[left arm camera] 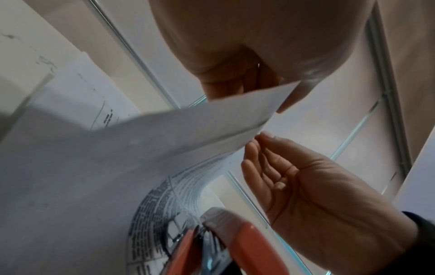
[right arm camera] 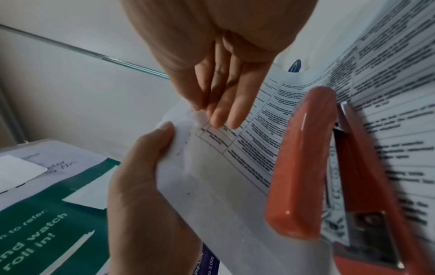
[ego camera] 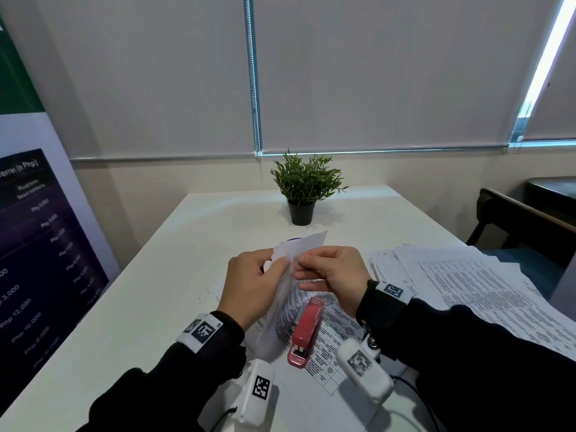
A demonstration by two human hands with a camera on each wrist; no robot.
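Observation:
Both hands hold up the corner of a few printed sheets (ego camera: 300,244) above the white table (ego camera: 156,291). My left hand (ego camera: 282,263) pinches the corner from the left, thumb on the blank back, as the right wrist view shows (right arm camera: 164,134). My right hand (ego camera: 299,264) pinches the same corner from the right; its fingers (right arm camera: 223,119) lie along the printed side. A red stapler (ego camera: 307,330) lies shut on the lower part of the sheets, just below both hands, with no hand on it. The left wrist view shows the sheets (left arm camera: 164,139) curling up from the stapler (left arm camera: 226,249).
A spread pile of printed papers (ego camera: 467,285) covers the table's right side. A small potted plant (ego camera: 304,188) stands at the far middle. A printed banner (ego camera: 37,244) stands on the left, a dark chair (ego camera: 523,226) on the right. A few loose staples (ego camera: 207,294) lie left of the hands.

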